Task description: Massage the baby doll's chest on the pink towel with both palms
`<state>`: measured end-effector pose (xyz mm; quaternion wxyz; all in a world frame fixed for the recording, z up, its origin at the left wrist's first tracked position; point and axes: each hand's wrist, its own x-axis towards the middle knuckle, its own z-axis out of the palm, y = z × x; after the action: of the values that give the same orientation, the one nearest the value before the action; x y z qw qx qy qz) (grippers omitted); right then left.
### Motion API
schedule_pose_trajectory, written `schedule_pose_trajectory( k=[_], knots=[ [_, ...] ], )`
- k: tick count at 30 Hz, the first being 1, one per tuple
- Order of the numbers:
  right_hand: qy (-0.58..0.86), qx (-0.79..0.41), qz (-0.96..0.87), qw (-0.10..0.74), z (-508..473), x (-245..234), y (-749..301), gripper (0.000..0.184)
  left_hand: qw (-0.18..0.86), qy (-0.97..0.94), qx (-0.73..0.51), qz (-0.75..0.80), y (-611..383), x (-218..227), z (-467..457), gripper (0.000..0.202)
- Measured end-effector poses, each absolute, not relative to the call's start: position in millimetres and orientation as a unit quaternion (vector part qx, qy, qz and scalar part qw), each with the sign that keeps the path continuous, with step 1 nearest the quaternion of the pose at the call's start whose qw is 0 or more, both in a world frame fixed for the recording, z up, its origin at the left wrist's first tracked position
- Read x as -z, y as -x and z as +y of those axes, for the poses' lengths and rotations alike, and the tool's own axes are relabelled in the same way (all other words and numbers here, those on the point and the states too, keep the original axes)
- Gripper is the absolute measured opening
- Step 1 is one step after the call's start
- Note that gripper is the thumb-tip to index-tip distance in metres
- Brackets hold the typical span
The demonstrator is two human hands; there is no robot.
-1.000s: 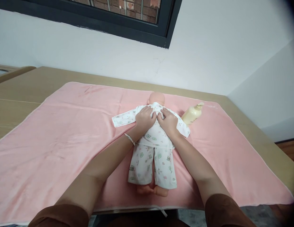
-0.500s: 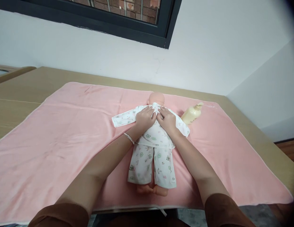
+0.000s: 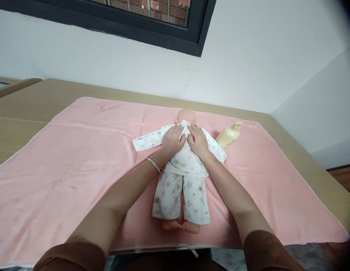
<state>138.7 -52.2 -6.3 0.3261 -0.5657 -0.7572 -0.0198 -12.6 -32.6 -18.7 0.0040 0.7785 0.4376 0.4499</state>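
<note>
A baby doll (image 3: 186,116) lies on its back on a pink towel (image 3: 79,158), head away from me. It wears a white printed shirt (image 3: 148,141) and matching trousers (image 3: 180,195), and its bare feet (image 3: 180,226) stick out toward me. My left hand (image 3: 171,140), with a thin bracelet at the wrist, lies flat on the left side of the doll's chest, fingers reaching the collar. On the right side of the chest rests my right hand (image 3: 197,141), also flat. The thumbs of both hands meet at the shirt's front. Neither hand holds anything that I can see.
A cream pump bottle (image 3: 228,135) lies on the towel just right of the doll's shoulder. The towel covers a wooden table (image 3: 28,101) set against a white wall, with a dark window frame (image 3: 163,35) above. Floor shows at the far right.
Both hands have slid a little up the doll's chest toward the collar. The doll and the bottle have stayed in place.
</note>
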Motion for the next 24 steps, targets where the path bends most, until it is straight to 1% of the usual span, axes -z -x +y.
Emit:
schedule_pose_trajectory(
  k=[6,12,15,18,24],
  knots=[
    [0.597,0.047,-0.696,0.396,-64.2,6.5,-131.3,0.030,-0.009,-0.765,-0.470,0.441,13.5,19.9,-38.1,0.027],
    [0.642,0.034,-0.645,0.413,-72.2,0.8,-125.1,0.028,-0.026,-0.732,-0.476,0.487,12.0,19.0,-40.7,0.022],
    [0.638,0.028,-0.649,0.413,-72.2,0.4,-126.3,0.030,-0.017,-0.725,-0.476,0.498,11.3,19.9,-40.2,0.023],
    [0.629,0.017,-0.663,0.405,-68.7,1.4,-129.7,0.037,0.000,-0.725,-0.472,0.501,10.8,20.7,-38.0,0.027],
    [0.620,-0.003,-0.709,0.336,-57.0,3.5,-135.6,0.049,0.031,-0.748,-0.429,0.506,9.7,18.9,-33.0,0.037]
  ],
)
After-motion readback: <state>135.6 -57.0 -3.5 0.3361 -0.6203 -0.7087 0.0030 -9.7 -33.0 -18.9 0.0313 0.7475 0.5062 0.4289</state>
